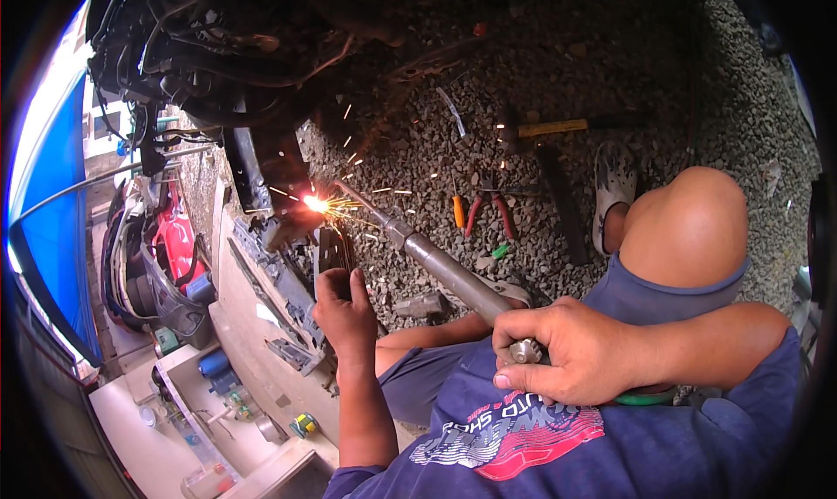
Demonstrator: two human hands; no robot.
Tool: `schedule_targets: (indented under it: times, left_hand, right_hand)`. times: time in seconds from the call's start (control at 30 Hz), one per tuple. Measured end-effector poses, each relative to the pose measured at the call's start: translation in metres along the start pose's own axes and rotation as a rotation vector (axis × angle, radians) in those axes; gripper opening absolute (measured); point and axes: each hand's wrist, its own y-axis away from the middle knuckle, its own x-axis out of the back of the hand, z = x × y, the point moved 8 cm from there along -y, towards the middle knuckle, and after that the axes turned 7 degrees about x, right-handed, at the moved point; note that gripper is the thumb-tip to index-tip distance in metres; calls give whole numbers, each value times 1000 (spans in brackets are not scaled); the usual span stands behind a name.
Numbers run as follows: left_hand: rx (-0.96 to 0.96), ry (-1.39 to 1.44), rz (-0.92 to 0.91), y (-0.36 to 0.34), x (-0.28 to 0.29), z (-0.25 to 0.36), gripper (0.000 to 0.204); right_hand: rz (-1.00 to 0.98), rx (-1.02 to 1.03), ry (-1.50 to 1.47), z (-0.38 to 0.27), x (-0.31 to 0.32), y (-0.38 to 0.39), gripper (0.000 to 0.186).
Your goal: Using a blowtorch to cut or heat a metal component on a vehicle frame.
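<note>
My right hand (567, 351) is closed around the handle end of a long metal gas torch (458, 277). The torch slants up and left, its thin bent tip beside a bright, sparking spot (316, 204) on a dark metal part (283, 224). Just below the sparks, my left hand (344, 312) is raised with its fingers curled in and its thumb up. A narrow dark metal piece (330, 248) stands directly above the left fingers. What those fingers grip is hidden.
On the gravel lie an orange-handled screwdriver (458, 210), red-handled pliers (500, 213) and a hammer with a yellow-and-black handle (554, 128). Dark vehicle parts and wires (235, 54) hang overhead at the left. A white open box (253, 394) with bottles stands lower left.
</note>
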Motion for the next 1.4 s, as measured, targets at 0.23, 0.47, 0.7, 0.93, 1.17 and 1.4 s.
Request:
schedule_targets:
  times: [0.23,0.47,0.7,0.93,1.17,1.4]
  left_hand:
    - [-14,6,5,-1,0,-3,17]
    - [-1,4,1,-2,0,-2,18]
    - [-9,-7,26,-6,-2,-12,19]
    - [7,-7,29,-8,-1,-5,20]
    - [3,-1,38,-7,1,-8,19]
    - [46,-8,17,-10,-3,-13,19]
  right_hand:
    - [6,32,12,-1,1,0,18]
    - [6,31,14,-2,0,0,19]
    - [16,54,19,-3,2,0,19]
    - [7,18,-2,-2,1,1,19]
    - [20,26,5,-2,2,1,19]
    - [17,31,8,-1,3,2,19]
